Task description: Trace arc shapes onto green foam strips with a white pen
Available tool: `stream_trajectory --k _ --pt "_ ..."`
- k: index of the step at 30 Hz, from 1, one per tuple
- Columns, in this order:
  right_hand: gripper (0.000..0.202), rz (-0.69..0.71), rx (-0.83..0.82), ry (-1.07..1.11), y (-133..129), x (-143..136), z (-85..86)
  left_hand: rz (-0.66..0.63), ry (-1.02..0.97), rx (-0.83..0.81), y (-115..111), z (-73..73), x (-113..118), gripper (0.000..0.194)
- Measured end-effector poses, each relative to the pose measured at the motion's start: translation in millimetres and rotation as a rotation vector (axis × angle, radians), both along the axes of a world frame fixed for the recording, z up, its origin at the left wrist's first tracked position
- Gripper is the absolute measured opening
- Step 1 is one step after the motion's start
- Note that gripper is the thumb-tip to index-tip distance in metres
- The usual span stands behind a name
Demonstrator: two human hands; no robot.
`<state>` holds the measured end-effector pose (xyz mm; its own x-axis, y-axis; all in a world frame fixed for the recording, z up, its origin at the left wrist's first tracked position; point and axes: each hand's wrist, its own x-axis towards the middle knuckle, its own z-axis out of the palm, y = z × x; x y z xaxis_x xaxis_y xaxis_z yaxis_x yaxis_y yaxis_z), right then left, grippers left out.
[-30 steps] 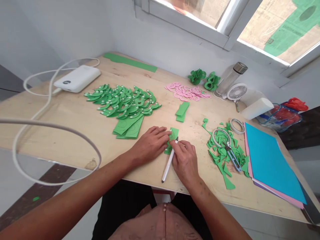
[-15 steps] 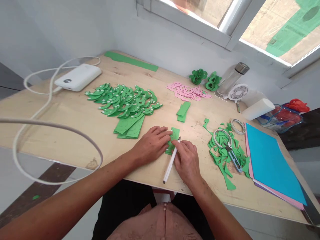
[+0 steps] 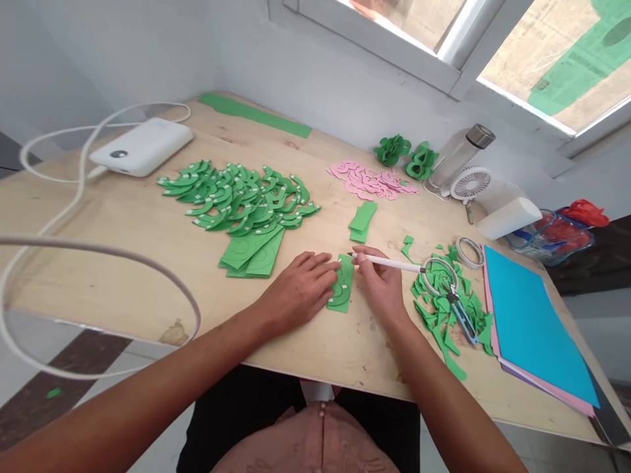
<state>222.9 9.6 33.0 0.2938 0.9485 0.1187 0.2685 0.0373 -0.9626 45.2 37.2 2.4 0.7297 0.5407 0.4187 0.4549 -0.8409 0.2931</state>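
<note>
My left hand (image 3: 308, 286) lies flat on the table, its fingertips touching the left edge of a green paper strip (image 3: 341, 289) with curved lines drawn on it. In my right hand (image 3: 379, 279) is a white pen (image 3: 389, 261), pinched near its dark tip, which points left towards the top of the strip. Left of the strip lie more green strips with drawn curves (image 3: 254, 253), under the edge of a heap of green curved paper pieces (image 3: 246, 197) bearing small white patches. Two plain green strips (image 3: 363, 220) lie farther back.
Green scraps (image 3: 438, 315) with a tape roll (image 3: 440, 276) and blue-handled scissors (image 3: 465, 318) lie at right, beside blue paper sheets (image 3: 539, 322). Pink cutouts (image 3: 369, 180), a bottle (image 3: 461, 157) and a fan (image 3: 470, 184) stand behind. A white device (image 3: 142, 146) trails a cable at left.
My right hand has moved up and right. The pen has swung from pointing down towards me to lying almost level across to the right, uncovering more of the strip. My left hand stays on the strip.
</note>
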Motion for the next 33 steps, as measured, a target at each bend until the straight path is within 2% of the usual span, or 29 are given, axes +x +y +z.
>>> stream_trajectory --k 7,12,21,33 --pt "0.020 -0.014 -0.015 -0.061 9.7 -0.3 -14.5 0.002 -0.009 0.028 0.5 2.7 -0.1 0.016" --pt "0.019 -0.019 -0.013 -0.135 9.6 -1.7 -14.3 0.002 -0.005 0.020 0.3 3.6 -0.5 0.016" --pt "0.016 0.009 -0.019 -0.089 9.5 -5.8 -15.1 0.002 0.004 0.015 1.6 2.9 -1.0 0.018" --pt "0.016 0.033 -0.022 -0.197 10.3 -3.5 -18.6 0.000 0.009 -0.024 1.9 2.0 -1.9 0.017"
